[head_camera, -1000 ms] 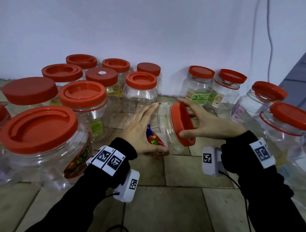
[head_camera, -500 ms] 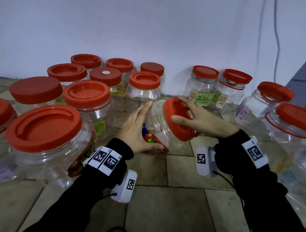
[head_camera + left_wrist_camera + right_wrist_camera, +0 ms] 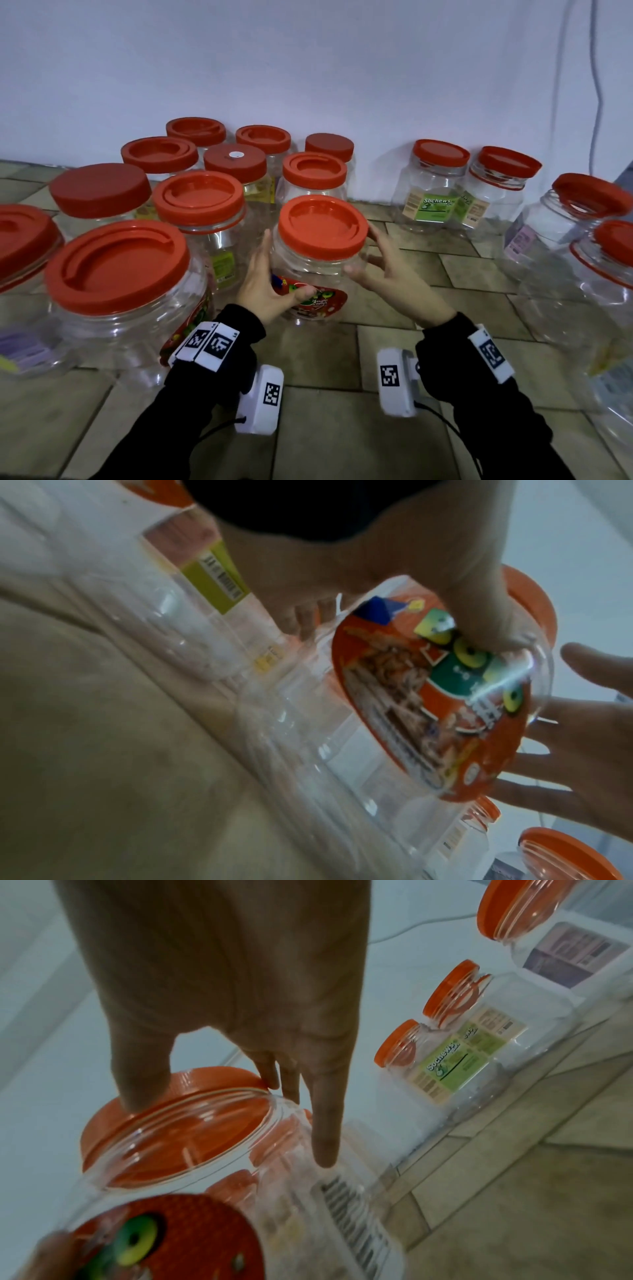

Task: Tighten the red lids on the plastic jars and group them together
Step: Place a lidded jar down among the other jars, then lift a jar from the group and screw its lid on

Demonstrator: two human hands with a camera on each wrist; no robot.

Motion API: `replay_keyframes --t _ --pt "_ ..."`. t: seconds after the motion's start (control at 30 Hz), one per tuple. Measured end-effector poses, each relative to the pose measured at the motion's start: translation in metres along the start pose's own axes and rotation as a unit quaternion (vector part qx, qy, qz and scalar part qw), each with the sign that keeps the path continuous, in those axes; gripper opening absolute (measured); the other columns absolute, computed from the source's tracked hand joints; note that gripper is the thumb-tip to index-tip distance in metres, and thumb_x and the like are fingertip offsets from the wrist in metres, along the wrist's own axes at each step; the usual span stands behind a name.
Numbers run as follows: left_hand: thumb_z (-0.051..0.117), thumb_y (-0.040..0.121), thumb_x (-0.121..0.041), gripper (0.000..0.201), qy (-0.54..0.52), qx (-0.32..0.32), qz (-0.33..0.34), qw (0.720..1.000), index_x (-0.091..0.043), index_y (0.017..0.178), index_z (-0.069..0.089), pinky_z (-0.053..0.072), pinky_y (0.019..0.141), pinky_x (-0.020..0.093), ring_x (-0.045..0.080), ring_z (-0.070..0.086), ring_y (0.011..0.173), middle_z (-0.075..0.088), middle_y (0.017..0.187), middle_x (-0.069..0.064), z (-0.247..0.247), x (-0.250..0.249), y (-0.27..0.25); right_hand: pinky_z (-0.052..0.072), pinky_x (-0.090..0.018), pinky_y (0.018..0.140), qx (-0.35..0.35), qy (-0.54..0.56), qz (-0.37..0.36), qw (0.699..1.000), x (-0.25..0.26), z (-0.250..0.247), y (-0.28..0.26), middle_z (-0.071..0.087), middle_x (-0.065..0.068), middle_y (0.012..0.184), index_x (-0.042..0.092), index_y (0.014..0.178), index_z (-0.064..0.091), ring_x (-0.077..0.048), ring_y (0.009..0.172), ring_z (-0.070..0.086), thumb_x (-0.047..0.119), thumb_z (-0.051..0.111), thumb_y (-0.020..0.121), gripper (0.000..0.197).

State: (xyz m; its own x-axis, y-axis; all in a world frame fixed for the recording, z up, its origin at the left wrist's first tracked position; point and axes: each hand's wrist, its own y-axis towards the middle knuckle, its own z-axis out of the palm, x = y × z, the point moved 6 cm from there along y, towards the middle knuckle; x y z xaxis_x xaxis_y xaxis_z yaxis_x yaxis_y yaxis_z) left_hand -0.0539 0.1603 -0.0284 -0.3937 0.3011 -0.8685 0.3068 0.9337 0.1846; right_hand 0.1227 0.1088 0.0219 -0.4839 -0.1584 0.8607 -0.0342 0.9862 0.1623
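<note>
Now the jar (image 3: 310, 274) stands upright on the tiled floor (image 3: 342, 428); half a second ago it lay tipped, its red lid (image 3: 322, 226) facing right, and a second ago it lay nearly on its side. The left hand (image 3: 263, 291) grips the jar's left flank as before, thumb curled across the red printed label (image 3: 315, 299) and fingers (image 3: 260, 253) flat along the clear wall. The right hand (image 3: 387, 274) has loosened: earlier it clasped the lid, and now its fingers are spread, with the thumb and fingertips just touching the lid's rim in the right wrist view. The jar is clear ribbed plastic, apparently empty, its lid ridged round a sunken centre. It sits just right of the group of lidded jars (image 3: 198, 212), well apart from the green-labelled jar (image 3: 431, 192) by the wall.
</note>
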Motion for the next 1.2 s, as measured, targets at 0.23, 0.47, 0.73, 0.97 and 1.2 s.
replay_keyframes --t 0.23,0.47,0.73,0.97,1.2 --pt "0.075 0.053 -0.061 0.122 -0.059 -0.085 -0.026 0.994 -0.022 0.144 0.003 0.02 0.108 0.036 0.019 0.016 0.138 0.012 0.152 0.006 -0.01 0.01 0.004 0.028 -0.046 0.112 -0.042 -0.02 -0.024 0.999 -0.008 0.023 0.022 0.03 -0.001 0.148 0.027 0.148 0.016 -0.011 0.138 0.024 0.054 0.059 0.08 0.085" --pt "0.072 0.061 -0.049 0.11 -0.077 -0.121 -0.034 0.989 -0.024 0.143 0.003 0.018 0.107 0.036 0.021 0.015 0.139 0.01 0.153 0.007 -0.014 0.014 0.006 0.031 -0.048 0.111 -0.057 -0.006 0.001 0.998 -0.005 0.029 0.026 0.026 -0.003 0.148 0.022 0.147 0.017 -0.02 0.137 0.029 0.037 0.057 0.088 0.073" --pt "0.065 0.068 -0.051 0.103 -0.035 -0.144 0.042 0.988 -0.021 0.144 0.001 0.013 0.111 0.036 0.012 0.007 0.139 0.007 0.154 0.004 -0.029 -0.015 -0.018 0.032 -0.038 0.111 -0.066 0.009 0.046 0.997 -0.02 0.016 0.004 0.025 0.002 0.152 0.023 0.145 0.021 -0.012 0.135 0.03 0.029 0.054 0.091 0.064" --pt "0.048 0.08 -0.044 0.07 0.084 -0.088 0.253 0.96 -0.014 0.139 0.026 0.012 0.11 0.017 0.013 0.015 0.137 0.025 0.146 0.003 -0.007 -0.067 -0.032 0.023 -0.019 0.108 -0.112 -0.139 0.033 0.983 -0.025 -0.025 -0.039 0.038 0.0 0.145 0.02 0.142 0.031 -0.008 0.133 0.032 0.03 0.056 0.089 0.06" --pt "0.044 0.082 -0.041 0.057 0.145 -0.019 0.285 0.947 -0.011 0.13 0.043 0.03 0.105 0.043 0.024 0.031 0.131 0.043 0.137 0.011 0.055 -0.103 -0.021 0.019 0.006 0.09 -0.165 -0.221 -0.009 0.961 -0.012 -0.096 -0.096 0.044 0.0 0.13 0.017 0.139 0.037 0.001 0.115 0.035 0.027 0.058 0.089 0.055"
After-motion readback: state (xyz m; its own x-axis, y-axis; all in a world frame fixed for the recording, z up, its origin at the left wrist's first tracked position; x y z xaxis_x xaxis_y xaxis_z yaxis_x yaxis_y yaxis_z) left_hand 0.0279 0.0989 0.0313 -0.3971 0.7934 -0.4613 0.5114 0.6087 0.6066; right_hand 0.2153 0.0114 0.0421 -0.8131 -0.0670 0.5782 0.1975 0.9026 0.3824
